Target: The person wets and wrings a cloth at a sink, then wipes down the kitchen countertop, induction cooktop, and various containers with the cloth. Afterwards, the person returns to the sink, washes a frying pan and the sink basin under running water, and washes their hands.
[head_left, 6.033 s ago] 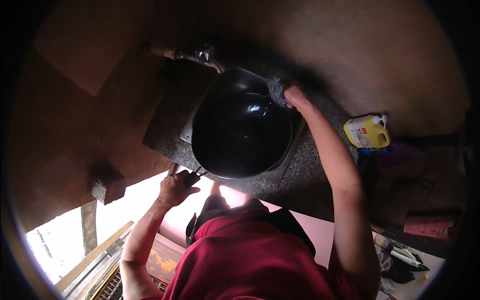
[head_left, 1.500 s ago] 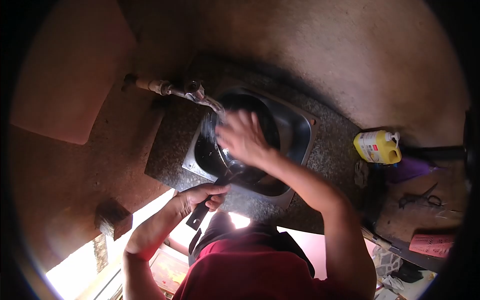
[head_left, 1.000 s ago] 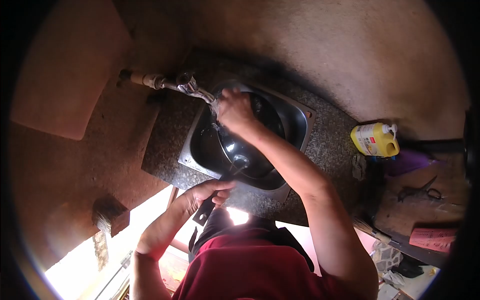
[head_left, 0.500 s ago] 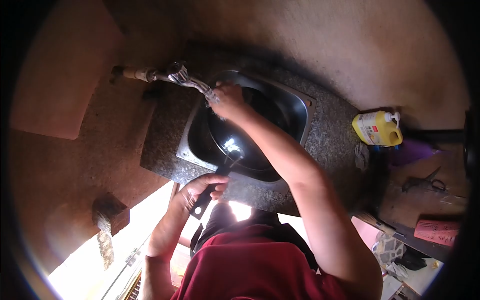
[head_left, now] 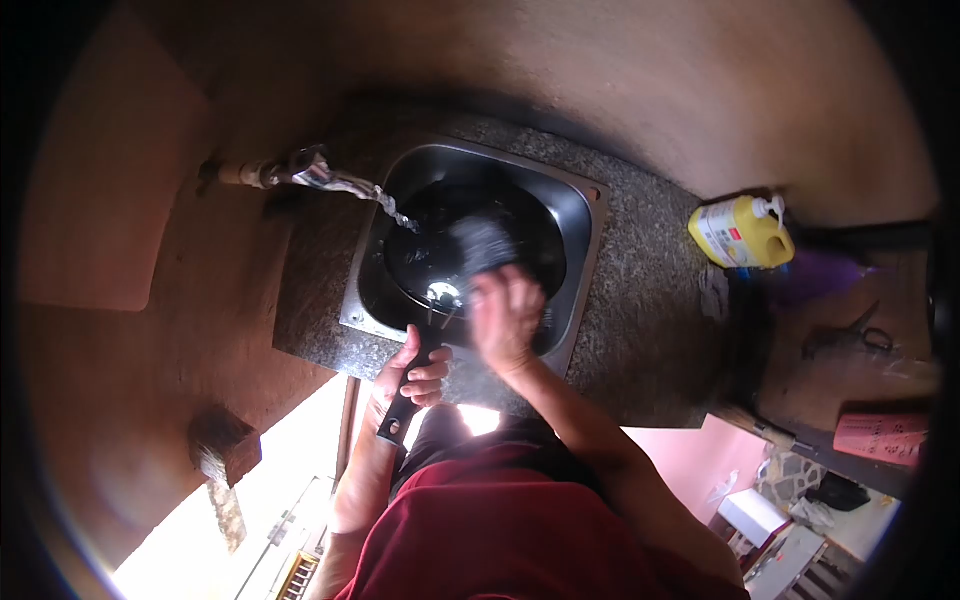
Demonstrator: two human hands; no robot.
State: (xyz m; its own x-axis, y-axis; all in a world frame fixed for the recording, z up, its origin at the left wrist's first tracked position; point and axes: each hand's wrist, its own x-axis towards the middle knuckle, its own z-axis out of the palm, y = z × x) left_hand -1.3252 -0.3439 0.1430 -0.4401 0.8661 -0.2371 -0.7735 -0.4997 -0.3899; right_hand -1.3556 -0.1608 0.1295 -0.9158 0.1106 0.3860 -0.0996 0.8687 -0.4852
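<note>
A dark frying pan point(head_left: 520, 222) lies in the metal sink point(head_left: 590, 255), its black handle pointing toward my body. My left hand point(head_left: 412, 375) is wrapped around that handle. Over the near right part of the pan is my right hand point(head_left: 508, 318), its fingers smeared by motion. A greyish blurred patch point(head_left: 483, 243) shows just beyond those fingertips; whether it is splashing water or an object I cannot make out. Water runs from the tap point(head_left: 340, 182) at the left and falls into the pan.
A speckled stone counter point(head_left: 640, 290) surrounds the sink. To the right stand a yellow pump bottle point(head_left: 741, 232), a purple item point(head_left: 822, 280), scissors point(head_left: 850, 335) and a pink printed packet point(head_left: 880, 435). A wooden block point(head_left: 225, 440) juts out at lower left.
My right hand has left the tap's outlet and come back toward me over the pan. My left hand still grips the handle. The view has shifted slightly.
</note>
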